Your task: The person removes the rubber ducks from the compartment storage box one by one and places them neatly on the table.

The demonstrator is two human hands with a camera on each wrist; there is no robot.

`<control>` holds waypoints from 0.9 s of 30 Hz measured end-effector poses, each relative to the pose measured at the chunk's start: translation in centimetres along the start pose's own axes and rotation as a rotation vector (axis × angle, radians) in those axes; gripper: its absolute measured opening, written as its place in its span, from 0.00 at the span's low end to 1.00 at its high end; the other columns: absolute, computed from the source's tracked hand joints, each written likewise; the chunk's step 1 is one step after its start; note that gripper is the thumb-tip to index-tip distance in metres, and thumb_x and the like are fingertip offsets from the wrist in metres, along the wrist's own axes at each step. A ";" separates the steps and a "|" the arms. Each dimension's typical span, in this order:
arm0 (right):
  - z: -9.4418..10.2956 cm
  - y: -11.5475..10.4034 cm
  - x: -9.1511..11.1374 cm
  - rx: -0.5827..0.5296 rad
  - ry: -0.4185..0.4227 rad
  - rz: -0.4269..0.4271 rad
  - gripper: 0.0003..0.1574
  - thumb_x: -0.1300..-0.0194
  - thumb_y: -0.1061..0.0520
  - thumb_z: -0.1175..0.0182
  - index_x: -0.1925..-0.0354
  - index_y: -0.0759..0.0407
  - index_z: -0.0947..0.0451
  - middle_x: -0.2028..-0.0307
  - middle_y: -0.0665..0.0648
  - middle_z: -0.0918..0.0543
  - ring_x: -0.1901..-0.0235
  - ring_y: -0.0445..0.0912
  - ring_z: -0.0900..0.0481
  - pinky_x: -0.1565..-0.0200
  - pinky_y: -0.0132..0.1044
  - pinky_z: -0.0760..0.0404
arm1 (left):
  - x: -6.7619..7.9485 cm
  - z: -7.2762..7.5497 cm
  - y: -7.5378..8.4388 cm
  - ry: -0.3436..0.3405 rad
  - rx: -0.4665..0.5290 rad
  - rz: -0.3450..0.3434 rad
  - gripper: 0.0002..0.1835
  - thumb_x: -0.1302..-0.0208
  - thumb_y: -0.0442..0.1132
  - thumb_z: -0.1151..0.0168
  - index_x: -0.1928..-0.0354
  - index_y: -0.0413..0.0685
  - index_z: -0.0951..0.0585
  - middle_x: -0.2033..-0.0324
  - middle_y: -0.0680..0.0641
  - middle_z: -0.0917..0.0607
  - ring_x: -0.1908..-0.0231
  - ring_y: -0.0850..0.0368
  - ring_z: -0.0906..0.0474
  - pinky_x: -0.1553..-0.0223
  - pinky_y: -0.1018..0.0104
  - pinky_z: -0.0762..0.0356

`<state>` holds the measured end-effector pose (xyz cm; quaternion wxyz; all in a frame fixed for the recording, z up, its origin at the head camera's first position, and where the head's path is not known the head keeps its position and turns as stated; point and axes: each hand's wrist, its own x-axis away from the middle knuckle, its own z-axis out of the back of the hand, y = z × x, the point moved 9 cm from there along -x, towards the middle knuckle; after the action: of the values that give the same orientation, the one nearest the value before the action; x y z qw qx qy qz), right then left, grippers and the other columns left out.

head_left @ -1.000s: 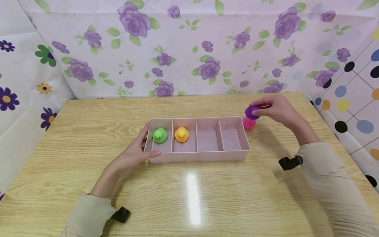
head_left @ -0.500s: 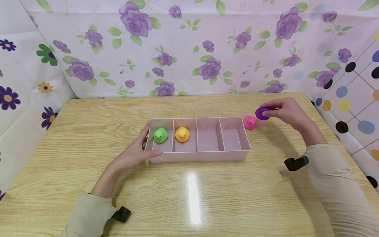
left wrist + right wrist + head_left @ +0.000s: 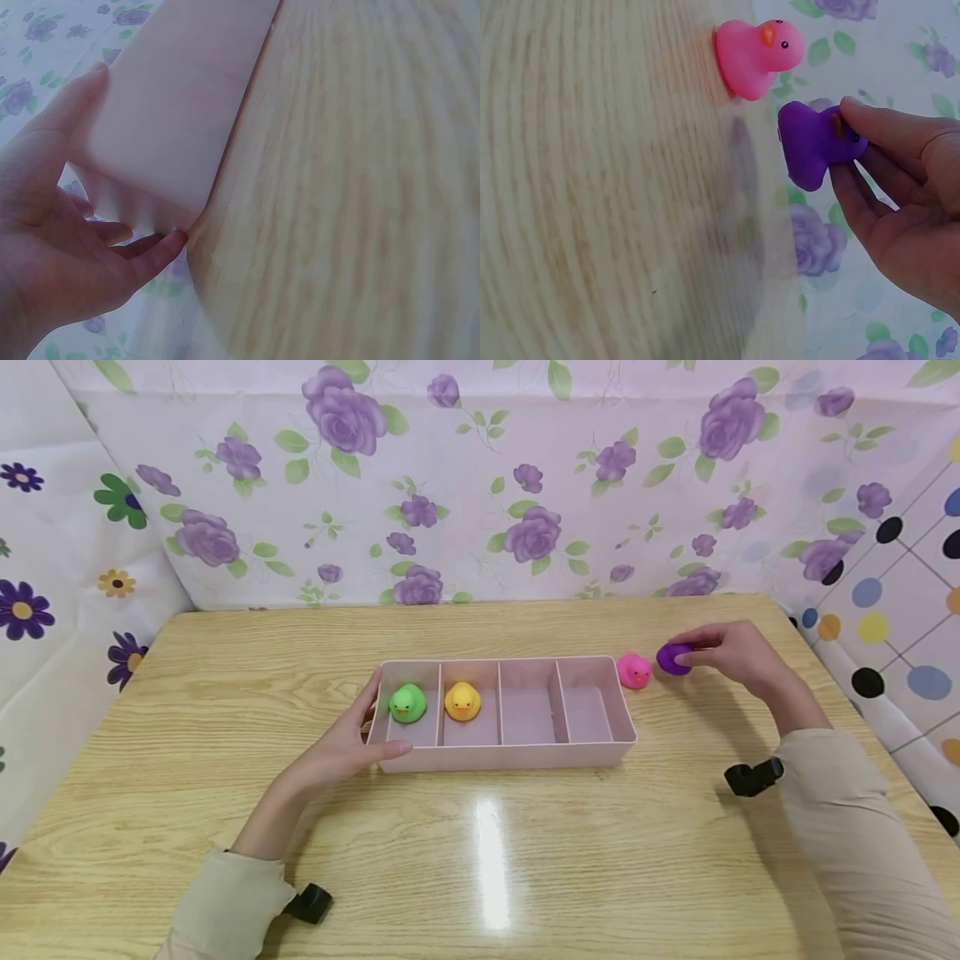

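Note:
My right hand (image 3: 723, 647) pinches a purple rubber duck (image 3: 672, 660) by the head between thumb and fingers. In the right wrist view the purple duck (image 3: 806, 146) is held just above the table, its base facing the wood. Beside it a pink rubber duck (image 3: 634, 671) stands at the right end of a pale pink divided box (image 3: 510, 757). My left hand (image 3: 341, 743) grips the box's left end, thumb along the front wall and fingers on the end wall. A green rubber duck (image 3: 407, 703) sits in the leftmost compartment, a yellow one (image 3: 462, 702) in the second. The two right compartments hold nothing.
The wooden table (image 3: 375, 860) extends in front of the box and to both sides. A flowered cloth (image 3: 465, 485) hangs behind its back edge. On the right side hangs a dotted sheet (image 3: 892, 635).
My right hand has carried the purple duck from above the pink duck to its right, then lowered it. The left hand and the box have stayed in place.

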<state>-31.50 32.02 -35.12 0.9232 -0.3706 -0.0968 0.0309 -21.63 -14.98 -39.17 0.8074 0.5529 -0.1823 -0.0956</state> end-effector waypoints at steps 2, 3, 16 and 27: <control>-0.2 0.4 -0.1 0.000 -0.011 -0.011 0.33 0.37 0.48 0.34 0.41 0.66 0.24 0.44 0.70 0.25 0.43 0.59 0.32 0.44 0.55 0.33 | 0.0 0.0 -0.1 0.000 0.000 0.001 0.57 0.39 0.44 0.32 0.25 0.69 0.67 0.27 0.36 0.51 0.34 0.36 0.43 0.41 0.42 0.37; -0.2 0.6 -0.1 0.002 -0.017 -0.016 0.33 0.37 0.48 0.33 0.41 0.66 0.24 0.43 0.70 0.25 0.42 0.60 0.32 0.44 0.56 0.33 | 0.1 0.0 -0.1 0.000 -0.002 0.002 0.57 0.39 0.44 0.32 0.25 0.69 0.67 0.27 0.35 0.51 0.34 0.36 0.43 0.41 0.41 0.37; -1.4 1.8 0.3 -0.010 -0.043 -0.038 0.34 0.38 0.47 0.33 0.40 0.65 0.25 0.42 0.70 0.26 0.41 0.61 0.33 0.43 0.56 0.34 | 0.1 0.1 0.0 0.000 -0.012 0.001 0.58 0.40 0.46 0.31 0.25 0.71 0.67 0.27 0.36 0.51 0.34 0.36 0.43 0.40 0.41 0.37; -1.8 2.1 0.2 -0.032 -0.041 -0.039 0.33 0.39 0.50 0.32 0.41 0.67 0.24 0.43 0.70 0.25 0.42 0.59 0.31 0.51 0.40 0.29 | 0.0 0.1 -0.1 0.000 -0.008 0.003 0.57 0.40 0.47 0.31 0.25 0.72 0.67 0.27 0.36 0.51 0.34 0.36 0.43 0.41 0.41 0.37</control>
<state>-30.87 32.33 -37.81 0.9153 -0.3829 -0.1231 0.0190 -21.62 -15.08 -39.23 0.8097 0.5495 -0.1829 -0.0953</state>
